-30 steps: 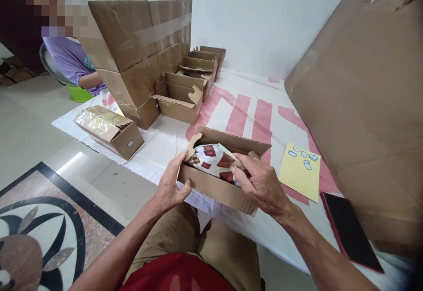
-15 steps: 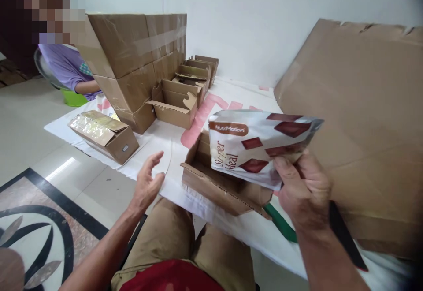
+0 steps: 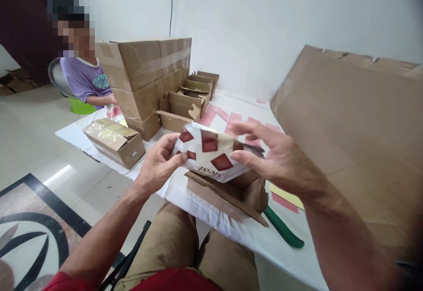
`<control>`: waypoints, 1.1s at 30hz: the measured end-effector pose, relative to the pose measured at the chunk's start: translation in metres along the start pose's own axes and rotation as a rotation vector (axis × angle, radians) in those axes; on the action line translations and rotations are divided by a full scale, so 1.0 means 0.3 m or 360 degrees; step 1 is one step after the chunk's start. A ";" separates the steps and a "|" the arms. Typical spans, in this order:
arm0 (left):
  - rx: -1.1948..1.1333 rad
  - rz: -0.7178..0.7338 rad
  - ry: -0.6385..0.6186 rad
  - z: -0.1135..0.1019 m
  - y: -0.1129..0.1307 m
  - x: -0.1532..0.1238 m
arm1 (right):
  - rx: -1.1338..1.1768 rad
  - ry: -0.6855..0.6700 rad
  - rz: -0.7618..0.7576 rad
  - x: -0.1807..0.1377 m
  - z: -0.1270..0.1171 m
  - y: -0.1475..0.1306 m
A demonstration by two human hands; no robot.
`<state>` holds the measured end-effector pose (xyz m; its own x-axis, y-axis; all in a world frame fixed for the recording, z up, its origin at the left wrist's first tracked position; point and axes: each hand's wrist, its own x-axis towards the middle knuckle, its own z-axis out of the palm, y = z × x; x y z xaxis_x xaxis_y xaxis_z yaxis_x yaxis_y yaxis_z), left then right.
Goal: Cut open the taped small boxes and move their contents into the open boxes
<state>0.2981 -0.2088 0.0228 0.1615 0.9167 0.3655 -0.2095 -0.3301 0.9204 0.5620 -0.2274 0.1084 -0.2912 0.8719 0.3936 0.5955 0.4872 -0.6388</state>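
Note:
A white pouch (image 3: 201, 150) with dark red diamond shapes and the word "Meal" is held tilted, its lettering turned upside down. My left hand (image 3: 161, 161) grips its left end, thumb in front. At the other end, my right hand (image 3: 274, 158) has its thumb against the pouch's face and its fingers reaching over the top, around the dark end. Below the pouch stands an open cardboard box (image 3: 224, 198) on the white-covered table (image 3: 176, 189). The pouch hides part of the box's inside.
A closed, taped carton (image 3: 114, 143) lies at the left edge. Behind it rise stacked cartons (image 3: 142, 70) and a row of open boxes (image 3: 180, 110). A large cardboard sheet (image 3: 346, 141) leans at right. A green curved object (image 3: 284, 227) lies beside the box. Another person (image 3: 84, 79) sits far left.
The pouch has moved left and been turned over, so its lettering is now inverted. My left hand has come up and taken its left end. My right hand has changed its hold.

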 end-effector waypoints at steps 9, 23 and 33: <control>-0.0318 0.0042 0.0222 -0.061 0.000 0.152 | 0.0557 0.0007 0.0228 0.045 0.079 0.128; 0.0095 0.0282 0.0135 -0.037 0.247 0.616 | 0.0604 0.0499 -0.0092 0.386 -0.042 0.117; 0.0561 0.0190 0.0651 -0.249 -0.154 0.399 | 0.0290 -0.0042 0.0184 0.520 0.215 0.216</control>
<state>0.2551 -0.0671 0.0136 -0.2461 0.8580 0.4509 0.1434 -0.4278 0.8924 0.5069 -0.0567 0.0857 -0.2499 0.9223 0.2947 0.4815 0.3825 -0.7886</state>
